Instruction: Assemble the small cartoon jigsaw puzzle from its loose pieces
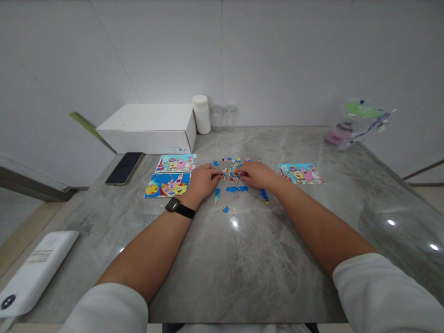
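Note:
Small cartoon-printed jigsaw pieces (229, 174) lie on the grey marbled table between my two hands. My left hand (205, 180), with a black watch (179, 206) on its wrist, is closed with its fingertips on pieces at the left of the cluster. From the other side, my right hand (257, 175) pinches at pieces on the right; its fingers partly hide them. Nearer to me are a joined blue strip (236, 189), a narrow strip (217, 196) at left, another blue strip (264, 196) by my right wrist, and a single blue piece (226, 209).
Two cartoon picture cards, an upper one (175, 163) and a lower one (167, 185), lie left; a third card (301, 174) lies right. Behind are a white box (146, 128), white bottle (201, 115), glass jars (223, 119), phone (125, 168), plastic bag (356, 124) and white device (35, 273).

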Demonstrator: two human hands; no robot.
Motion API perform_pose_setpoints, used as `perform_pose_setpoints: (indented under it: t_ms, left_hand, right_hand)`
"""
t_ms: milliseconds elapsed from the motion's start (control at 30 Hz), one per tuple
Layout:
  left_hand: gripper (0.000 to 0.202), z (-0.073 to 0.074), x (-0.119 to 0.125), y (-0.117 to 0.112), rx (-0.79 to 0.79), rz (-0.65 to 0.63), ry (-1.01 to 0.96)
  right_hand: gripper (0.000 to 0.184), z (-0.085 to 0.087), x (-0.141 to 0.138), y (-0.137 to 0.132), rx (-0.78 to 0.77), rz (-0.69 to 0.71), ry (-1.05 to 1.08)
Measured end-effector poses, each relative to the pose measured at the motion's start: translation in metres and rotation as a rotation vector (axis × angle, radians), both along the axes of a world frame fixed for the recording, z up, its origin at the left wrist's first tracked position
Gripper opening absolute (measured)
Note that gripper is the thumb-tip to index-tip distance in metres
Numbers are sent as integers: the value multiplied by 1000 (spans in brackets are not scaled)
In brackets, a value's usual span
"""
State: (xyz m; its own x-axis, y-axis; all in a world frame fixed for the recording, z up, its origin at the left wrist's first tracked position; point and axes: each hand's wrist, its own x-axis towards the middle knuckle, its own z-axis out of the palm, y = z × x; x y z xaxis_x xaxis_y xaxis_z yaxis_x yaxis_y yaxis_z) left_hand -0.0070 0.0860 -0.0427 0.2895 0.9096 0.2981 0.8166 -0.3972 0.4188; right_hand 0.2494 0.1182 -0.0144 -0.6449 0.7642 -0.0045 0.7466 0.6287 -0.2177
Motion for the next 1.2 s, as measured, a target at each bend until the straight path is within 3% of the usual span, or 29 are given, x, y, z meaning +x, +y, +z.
perform_pose_setpoints:
  t_ms: [300,500,733,967,1200]
  left_hand:
    - [29,4,-6,-2,75,108,-136]
    - [40,-4,-3,-2,55,-35,-45]
    - [43,-5,2,-3,38,-42,10]
    - [37,-3,1,-5,23,-65,-36]
    - [36,-5,-1,-2,11,-5,-78]
  right_hand:
    - [32,4,20,14,152,-279,85]
    - [38,-3,11,10,117,-217,9]
    - [34,-3,11,7,141,-261,4]
    - [32,-1,-3,-4,90,-1,95]
    - [30,-1,-1,-2,126,-146,63]
